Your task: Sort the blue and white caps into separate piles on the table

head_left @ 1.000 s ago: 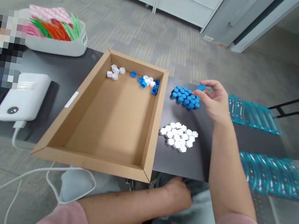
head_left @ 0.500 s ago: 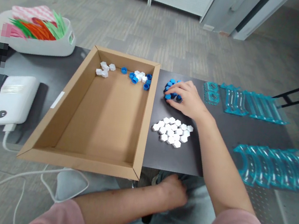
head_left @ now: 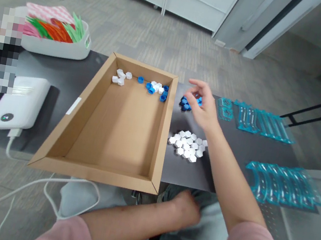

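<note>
My right hand (head_left: 201,104) is just above a cluster of blue hexagonal pieces (head_left: 185,104), partly covering them. Its thumb and fingers are curved and apart, and I see nothing held between them. Closer to me on the dark table lies a flat group of white hexagonal pieces (head_left: 187,144). My left hand (head_left: 186,210) rests on my lap below the table edge; its fingers are hidden from view. In the cardboard tray (head_left: 163,137), to the left, loose blue pieces (head_left: 140,79) and white pieces (head_left: 121,75) sit along the far side.
Clear teal plastic parts (head_left: 262,121) lie at the back right, with curved teal parts (head_left: 284,185) nearer the front. To the left are a white power bank (head_left: 23,102) with a cable and a white basket (head_left: 56,48) of colourful strips. The table edge runs above my lap.
My right hand has lifted off the blue pieces, its fingers pointing more upward. My left hand stays on my lap. The whole view has shifted and tilted slightly.
</note>
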